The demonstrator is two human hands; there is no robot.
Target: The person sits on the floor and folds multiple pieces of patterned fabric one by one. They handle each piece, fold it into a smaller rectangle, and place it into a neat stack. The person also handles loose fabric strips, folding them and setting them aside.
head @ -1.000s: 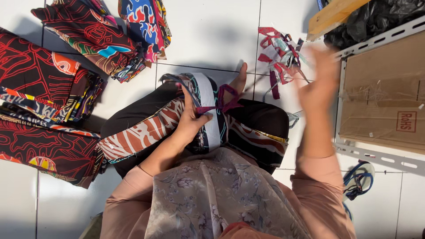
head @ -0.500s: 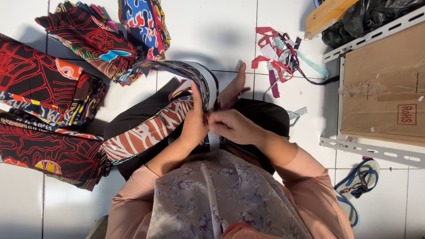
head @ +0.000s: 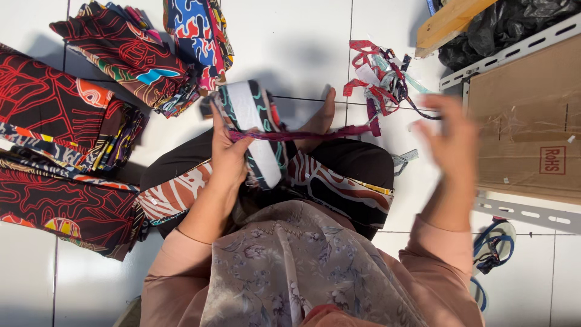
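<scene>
My left hand [head: 229, 158] grips a folded roll of patterned cloth with a white band [head: 251, 124] over my lap. A thin dark-red fabric strip [head: 302, 134] runs from the roll rightward toward a tangle of red and teal strips [head: 380, 82] on the floor. My right hand [head: 452, 142] is blurred, fingers spread, out to the right near the strip's far end; whether it holds the strip cannot be told. A bare foot [head: 319, 121] shows just beyond the roll.
Stacks of folded batik cloth [head: 66, 139] lie on the white tiles to the left, more [head: 196, 36] at the top. A cardboard box [head: 526, 127] on a metal rack frame, a wooden plank [head: 451, 21], black bags and a blue sandal [head: 493, 245] are at right.
My right hand left the roll and swung out to the right, drawing a dark-red strip taut. The left hand keeps hold of the roll, now lifted a little farther forward.
</scene>
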